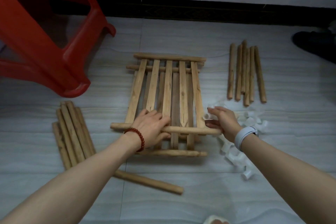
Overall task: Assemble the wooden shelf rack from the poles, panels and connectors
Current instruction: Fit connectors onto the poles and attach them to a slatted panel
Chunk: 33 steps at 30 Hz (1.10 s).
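Note:
Slatted wooden panels [168, 92] lie stacked on the tiled floor in the middle of the head view. My left hand [151, 127] grips the near round rail [192, 130] of the top panel. My right hand [222, 122] is at that rail's right end and pinches a clear plastic connector [208, 116] between thumb and fingers. A heap of clear connectors [243, 138] lies just right of the panels. One bundle of wooden poles [71, 136] lies at the left, another bundle of poles [245, 72] at the far right, and a single pole [149, 182] lies under my left forearm.
A red plastic stool [54, 42] stands at the upper left, its leg close to the panels. The wall with a dark skirting [200, 9] runs along the back. A dark object [314, 43] sits at the right edge.

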{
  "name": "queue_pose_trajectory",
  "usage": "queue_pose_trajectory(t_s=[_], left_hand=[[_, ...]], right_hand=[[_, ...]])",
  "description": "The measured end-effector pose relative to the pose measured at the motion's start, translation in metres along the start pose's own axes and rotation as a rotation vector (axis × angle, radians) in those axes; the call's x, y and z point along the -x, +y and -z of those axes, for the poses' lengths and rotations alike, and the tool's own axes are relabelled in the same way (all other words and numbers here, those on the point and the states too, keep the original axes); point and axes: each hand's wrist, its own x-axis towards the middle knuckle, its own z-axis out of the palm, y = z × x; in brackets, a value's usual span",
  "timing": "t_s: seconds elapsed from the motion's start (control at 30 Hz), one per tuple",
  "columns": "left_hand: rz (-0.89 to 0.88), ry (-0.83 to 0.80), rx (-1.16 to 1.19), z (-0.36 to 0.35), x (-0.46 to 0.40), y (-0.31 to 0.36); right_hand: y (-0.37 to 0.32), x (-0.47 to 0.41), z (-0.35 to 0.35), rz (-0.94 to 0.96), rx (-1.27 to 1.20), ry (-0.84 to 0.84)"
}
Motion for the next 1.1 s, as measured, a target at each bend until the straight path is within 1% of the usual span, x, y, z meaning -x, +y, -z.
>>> queue_pose_trajectory(t_s=[0.1, 0.23, 0.47, 0.53, 0.63, 0.77, 0.93, 1.1], left_hand=[[-0.031, 0.084, -0.016, -0.005, 0.007, 0.002], [-0.058, 0.121, -0.054, -0.002, 0.008, 0.0], [-0.024, 0.121, 0.061, 0.006, 0.005, 0.002], [-0.027, 0.121, 0.097, 0.006, 0.003, 0.007], [-0.046, 0.119, 0.101, 0.01, 0.001, 0.01], [-0.003, 0.096, 0.115, 0.015, 0.002, 0.01], [0.025, 0.074, 0.125, 0.022, 0.003, 0.012], [0.005, 0.074, 0.141, 0.027, -0.003, 0.014]], right_hand=[[-0.009, -0.003, 0.007, 0.049, 0.041, -0.014], [-0.013, -0.002, 0.017, 0.098, 0.051, 0.05], [-0.003, 0.018, 0.031, 0.046, 0.081, -0.048], [0.002, 0.029, 0.03, 0.063, 0.083, -0.033], [-0.001, 0.035, 0.032, 0.101, 0.056, 0.035], [-0.006, 0.037, 0.037, 0.154, 0.121, 0.124], [0.003, 0.044, 0.038, 0.247, 0.203, 0.101], [0.0, 0.045, 0.042, 0.251, 0.133, 0.047]])
